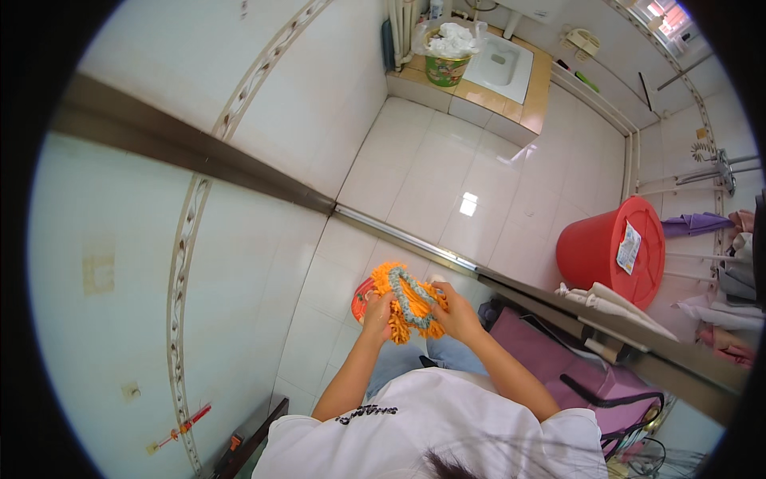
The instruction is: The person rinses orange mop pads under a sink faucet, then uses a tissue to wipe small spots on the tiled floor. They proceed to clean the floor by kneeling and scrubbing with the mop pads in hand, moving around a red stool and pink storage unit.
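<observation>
An orange chenille mop cover [413,302] with a grey-green fuzzy band around its opening is held in front of my body. My left hand [377,314] grips its left side, and my right hand [453,312] grips its right side. The band forms a long loop between the hands, with orange strands showing inside it. Orange tassels hang below. A red patterned object [361,298] shows just beyond my left hand, mostly hidden by the cover, so its kind is unclear.
A metal door track [407,235] crosses the tiled floor ahead. Beyond it are a squat toilet [499,66], a green bucket [446,70] with a bag of white paper, and a lidded red bin [592,245]. A purple bag [532,359] stands at my right.
</observation>
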### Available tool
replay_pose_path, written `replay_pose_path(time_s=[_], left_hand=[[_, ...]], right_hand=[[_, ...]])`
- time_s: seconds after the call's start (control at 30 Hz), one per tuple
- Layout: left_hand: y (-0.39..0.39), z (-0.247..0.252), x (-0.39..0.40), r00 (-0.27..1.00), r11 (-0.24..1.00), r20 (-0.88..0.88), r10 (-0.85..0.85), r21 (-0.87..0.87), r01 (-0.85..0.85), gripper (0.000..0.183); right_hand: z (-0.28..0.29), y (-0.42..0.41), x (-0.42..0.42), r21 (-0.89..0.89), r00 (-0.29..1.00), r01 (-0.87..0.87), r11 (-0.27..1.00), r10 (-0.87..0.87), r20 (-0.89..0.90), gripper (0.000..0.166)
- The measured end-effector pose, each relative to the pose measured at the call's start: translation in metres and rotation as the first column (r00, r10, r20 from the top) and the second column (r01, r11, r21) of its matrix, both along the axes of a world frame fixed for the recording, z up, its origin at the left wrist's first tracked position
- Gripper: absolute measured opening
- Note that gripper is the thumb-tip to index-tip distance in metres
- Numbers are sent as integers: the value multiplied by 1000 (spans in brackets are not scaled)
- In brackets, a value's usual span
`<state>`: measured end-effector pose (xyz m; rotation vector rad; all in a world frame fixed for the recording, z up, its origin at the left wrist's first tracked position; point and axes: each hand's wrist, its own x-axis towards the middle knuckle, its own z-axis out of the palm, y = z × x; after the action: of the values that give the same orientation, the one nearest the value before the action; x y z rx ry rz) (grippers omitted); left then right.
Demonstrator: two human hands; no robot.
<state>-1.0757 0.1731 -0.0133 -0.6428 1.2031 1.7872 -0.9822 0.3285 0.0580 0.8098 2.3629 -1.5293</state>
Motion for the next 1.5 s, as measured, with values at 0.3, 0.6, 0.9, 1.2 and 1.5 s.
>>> replay_pose_path(time_s=[0.3, 0.6, 0.9, 1.2, 1.5], left_hand=[[89, 39, -80, 911, 966, -319, 260, 78, -248, 50], [107, 115, -193, 860, 884, -246, 447, 266, -384, 23], [174, 72, -324, 225, 762, -797, -561, -603, -236, 21], [317, 159, -489, 788, 968, -594, 164, 251, -12, 28], [431, 157, -565, 752, 999, -657, 53, 39, -36, 11]], right_hand=[[-4, 105, -73, 62, 980, -182, 981, 186, -66, 35], [97, 248, -153, 173, 940, -336, 926, 341, -1, 33], [2, 495, -206, 558, 572, -213, 802, -361, 736, 58], [-19, 582, -434, 110, 892, 392, 914, -348, -288, 52], [25, 719, -716, 52, 714, 417, 908, -291, -637, 95]])
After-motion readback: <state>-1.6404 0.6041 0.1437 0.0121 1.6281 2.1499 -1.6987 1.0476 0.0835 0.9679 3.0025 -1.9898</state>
